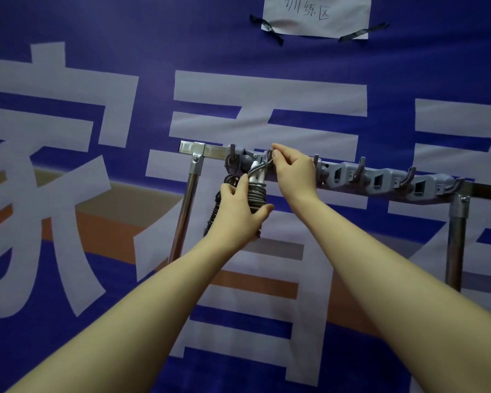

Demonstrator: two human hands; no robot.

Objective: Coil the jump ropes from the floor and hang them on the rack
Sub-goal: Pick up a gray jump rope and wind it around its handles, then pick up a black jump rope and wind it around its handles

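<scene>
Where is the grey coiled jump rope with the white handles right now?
In the head view, the grey coiled rope sits left of centre, gripped by the left hand below the rack's second hook, where the right hand pinches its loop.

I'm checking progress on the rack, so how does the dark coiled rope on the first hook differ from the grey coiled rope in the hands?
The dark rope hangs from the leftmost hook with no hand gripping it; the grey rope is gripped by the left hand while the right hand pinches its loop at the second hook. White handles show in the grey rope; none show in the dark one. Both are coiled.
</scene>
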